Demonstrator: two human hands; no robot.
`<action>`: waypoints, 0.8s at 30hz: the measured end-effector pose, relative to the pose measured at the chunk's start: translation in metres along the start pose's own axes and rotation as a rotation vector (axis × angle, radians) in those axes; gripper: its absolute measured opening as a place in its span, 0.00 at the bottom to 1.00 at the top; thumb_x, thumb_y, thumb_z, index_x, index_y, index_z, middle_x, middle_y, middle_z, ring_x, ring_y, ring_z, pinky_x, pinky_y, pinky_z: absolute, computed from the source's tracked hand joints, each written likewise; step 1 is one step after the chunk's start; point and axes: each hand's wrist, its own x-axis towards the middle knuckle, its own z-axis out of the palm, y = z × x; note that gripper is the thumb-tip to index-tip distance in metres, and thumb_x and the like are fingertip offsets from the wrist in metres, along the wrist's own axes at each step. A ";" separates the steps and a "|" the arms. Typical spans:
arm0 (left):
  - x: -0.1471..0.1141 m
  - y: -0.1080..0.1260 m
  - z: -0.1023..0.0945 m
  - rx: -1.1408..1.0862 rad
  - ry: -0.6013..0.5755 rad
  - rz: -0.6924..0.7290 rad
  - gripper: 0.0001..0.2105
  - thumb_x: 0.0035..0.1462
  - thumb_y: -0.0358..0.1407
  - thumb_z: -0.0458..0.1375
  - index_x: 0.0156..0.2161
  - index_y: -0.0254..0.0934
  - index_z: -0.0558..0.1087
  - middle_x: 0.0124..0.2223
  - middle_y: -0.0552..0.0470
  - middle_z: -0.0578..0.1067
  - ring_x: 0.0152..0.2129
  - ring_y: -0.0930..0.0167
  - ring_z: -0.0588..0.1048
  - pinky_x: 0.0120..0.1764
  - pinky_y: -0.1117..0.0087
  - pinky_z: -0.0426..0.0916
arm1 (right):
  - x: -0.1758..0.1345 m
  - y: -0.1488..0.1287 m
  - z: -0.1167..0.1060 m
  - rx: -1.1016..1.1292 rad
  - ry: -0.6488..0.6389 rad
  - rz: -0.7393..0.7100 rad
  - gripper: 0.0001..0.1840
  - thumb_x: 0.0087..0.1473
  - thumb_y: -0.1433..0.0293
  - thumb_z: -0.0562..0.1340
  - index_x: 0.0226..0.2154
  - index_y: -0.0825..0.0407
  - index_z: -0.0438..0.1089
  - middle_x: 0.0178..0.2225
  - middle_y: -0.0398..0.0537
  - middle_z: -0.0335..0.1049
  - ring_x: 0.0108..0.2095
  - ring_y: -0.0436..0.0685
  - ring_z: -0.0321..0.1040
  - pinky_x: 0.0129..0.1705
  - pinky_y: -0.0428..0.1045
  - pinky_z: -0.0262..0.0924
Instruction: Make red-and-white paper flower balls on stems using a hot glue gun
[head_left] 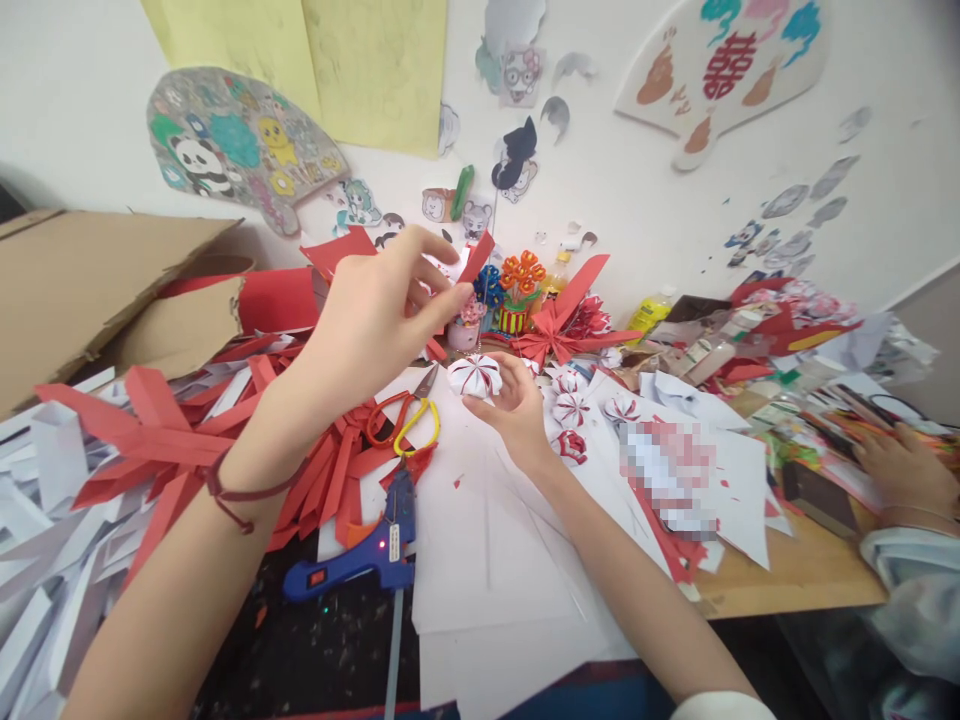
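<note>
My right hand (517, 405) holds a small round paper flower (475, 377), white with dark red lines, between thumb and fingers above the white sheets. Raised to the upper left of it, my left hand (397, 295) has its thumb and fingers bent together; what they pinch, if anything, I cannot make out. A red paper strip (477, 258) shows right by those fingertips. Several similar flowers (571, 408) lie just right of my right hand. Below my left hand are scissors (417, 428) with yellow and orange handles and a blue glue gun (382, 545) with a lit red light.
Folded red strips (161, 430) and white strips (45, 560) pile up at the left, before a cardboard box (97, 290). White paper sheets (487, 560) cover the middle. Flower ornaments (521, 280) stand at the back. Another person's hand (904, 465) rests among clutter at the right.
</note>
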 end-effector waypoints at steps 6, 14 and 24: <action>0.001 -0.013 0.002 0.485 0.137 0.258 0.23 0.68 0.32 0.55 0.65 0.40 0.58 0.65 0.41 0.67 0.53 0.63 0.73 0.53 0.61 0.67 | 0.002 0.001 -0.003 0.108 -0.057 0.133 0.32 0.41 0.56 0.75 0.49 0.47 0.72 0.52 0.50 0.75 0.52 0.60 0.71 0.55 0.57 0.67; 0.002 -0.031 0.013 0.702 -0.154 0.498 0.13 0.69 0.26 0.47 0.46 0.35 0.75 0.44 0.43 0.79 0.42 0.61 0.75 0.43 0.60 0.67 | 0.005 -0.001 -0.006 0.119 -0.130 0.100 0.21 0.56 0.47 0.62 0.36 0.48 0.71 0.43 0.50 0.75 0.42 0.58 0.72 0.42 0.53 0.68; -0.001 -0.061 0.037 0.025 0.025 -0.015 0.10 0.63 0.35 0.58 0.38 0.37 0.82 0.35 0.48 0.84 0.29 0.68 0.78 0.34 0.71 0.68 | 0.007 -0.012 -0.013 0.256 -0.056 0.195 0.36 0.59 0.39 0.53 0.51 0.50 0.71 0.35 0.49 0.74 0.26 0.52 0.64 0.30 0.49 0.60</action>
